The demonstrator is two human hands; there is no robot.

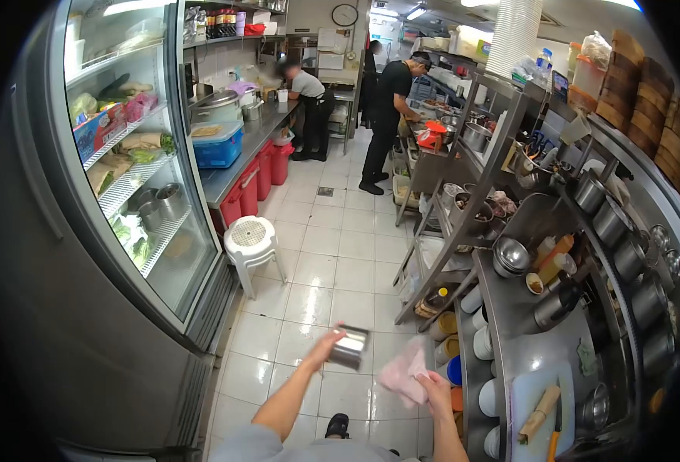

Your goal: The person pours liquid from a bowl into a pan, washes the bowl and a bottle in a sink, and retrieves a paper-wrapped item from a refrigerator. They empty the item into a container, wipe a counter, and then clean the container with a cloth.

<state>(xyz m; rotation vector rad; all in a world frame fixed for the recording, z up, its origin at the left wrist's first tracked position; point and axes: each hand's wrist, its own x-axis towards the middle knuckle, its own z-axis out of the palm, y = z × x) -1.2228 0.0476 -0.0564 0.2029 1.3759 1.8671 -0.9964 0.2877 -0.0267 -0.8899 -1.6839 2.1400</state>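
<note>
My left hand (324, 348) is closed around a shiny metal container (351, 346), held out over the tiled floor and slightly blurred. It is tilted, and I cannot see inside it. In my right hand (435, 387) a pale pink cloth (404, 374) is pinched by one part and hangs loosely to the left of the fingers. The cloth and the container are apart. Nearest to my right hand is the steel counter, with a blue-lidded container (454, 370) on the shelf below.
A glass-door fridge (144, 231) stands at left, with a white stool (251, 240) beside it. At right, a cutting board (540, 412) holds a knife (557, 431) and a brown wrapped roll (539, 416). Two people work further back, a person in black (390, 108) and one in grey (306, 86).
</note>
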